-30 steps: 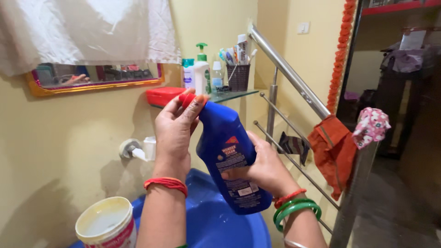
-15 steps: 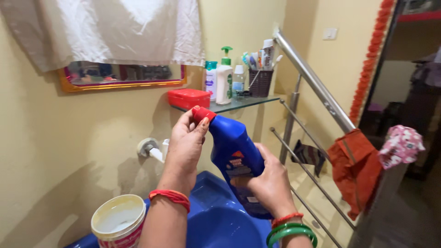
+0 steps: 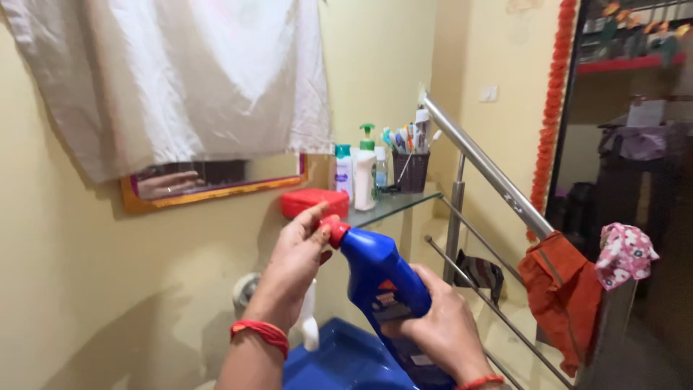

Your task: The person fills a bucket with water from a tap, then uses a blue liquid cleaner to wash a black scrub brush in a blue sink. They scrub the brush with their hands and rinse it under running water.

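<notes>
Bottle: a blue plastic bottle [image 3: 380,285] held in front of the chest, above a blue basin [image 3: 339,361] at the bottom edge of the view.
Direction: its long axis is tilted, base low and to the right, neck pointing up and to the left toward the wall.
Cap: a red cap [image 3: 335,231] on the raised end.
Left hand: the left hand [image 3: 297,256] has its fingers closed around the red cap; a red bangle sits on the wrist.
Right hand: the right hand [image 3: 442,328] is wrapped tight around the bottle's lower body.
Behind: a glass shelf [image 3: 393,204] carries a red box [image 3: 313,201], a pump bottle [image 3: 365,170] and a dark holder of brushes [image 3: 411,167].
Wall: a white cloth [image 3: 195,72] hangs over an orange-framed mirror [image 3: 209,184].
Right side: a steel railing [image 3: 485,167] with an orange cloth [image 3: 559,289] and a pink flowered cloth [image 3: 625,254] draped on it.
</notes>
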